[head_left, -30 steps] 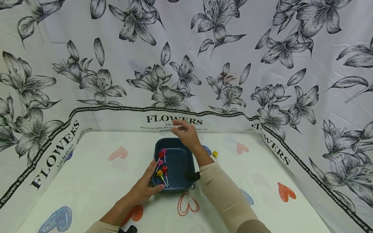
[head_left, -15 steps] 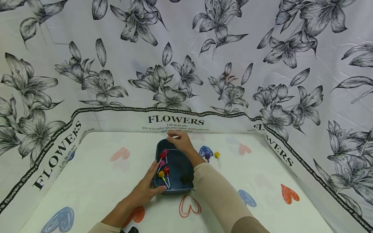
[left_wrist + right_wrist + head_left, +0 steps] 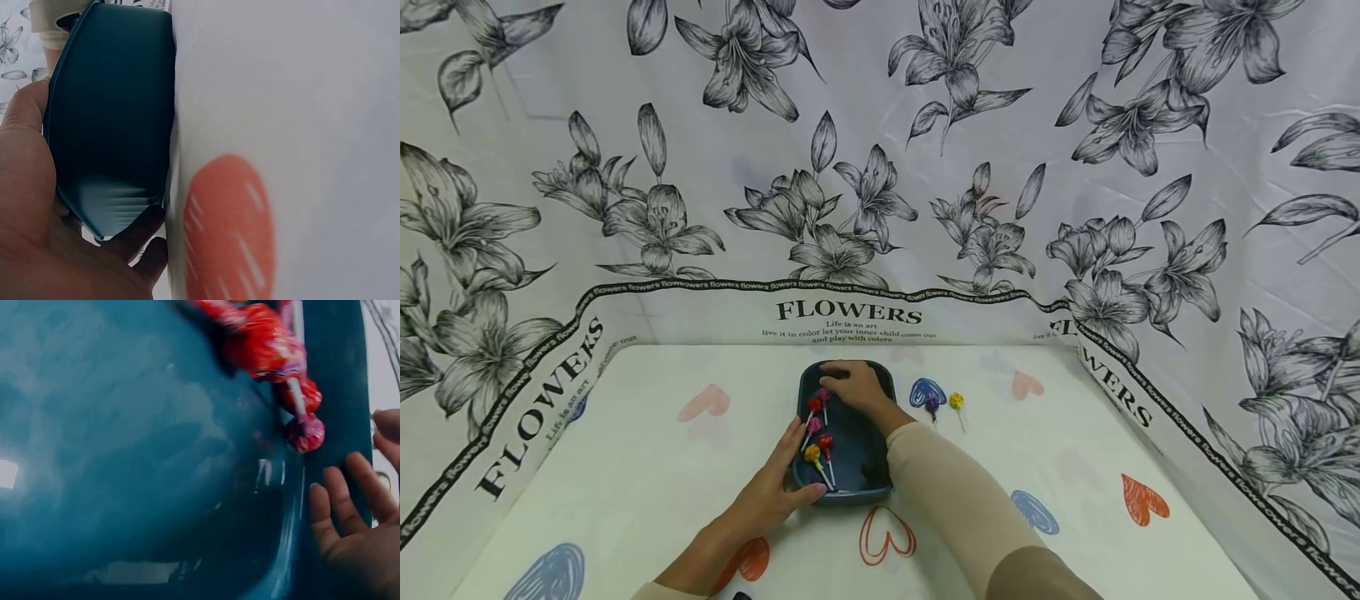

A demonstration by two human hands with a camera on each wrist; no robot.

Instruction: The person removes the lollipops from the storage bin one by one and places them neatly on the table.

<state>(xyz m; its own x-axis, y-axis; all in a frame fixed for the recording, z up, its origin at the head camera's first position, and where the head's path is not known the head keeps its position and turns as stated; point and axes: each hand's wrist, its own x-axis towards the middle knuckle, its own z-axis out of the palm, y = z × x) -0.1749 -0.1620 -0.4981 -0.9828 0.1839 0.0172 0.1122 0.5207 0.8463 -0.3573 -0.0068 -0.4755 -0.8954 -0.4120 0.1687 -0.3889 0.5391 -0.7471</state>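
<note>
A dark blue-green rectangular tray [image 3: 842, 500] stands on the table. My left hand [image 3: 767, 479] grips its near left corner; in the left wrist view the thumb [image 3: 28, 103] lies at the rim and the fingers bear on the outer wall. Along the tray's left side lie several wrapped lollipops, among them a yellow one [image 3: 812, 452], a red one [image 3: 825, 442] and a pink one [image 3: 309, 432]. Over the tray's far left part hovers my right hand [image 3: 853, 385], close to the pink lollipop. Its fingers [image 3: 337, 494] are spread and loosely bent, with nothing visible held.
To the tray's right, a purple lollipop [image 3: 932, 406] and another yellow lollipop [image 3: 957, 401] lie on the white tablecloth [image 3: 647, 475] printed with hearts. A flower-patterned curtain [image 3: 880, 200] surrounds the table at the back and sides.
My right hand has come down and nearer from beyond the tray's far edge to over its far left part. The purple lollipop, earlier hidden by the arm, shows. The left hand stays at the tray.
</note>
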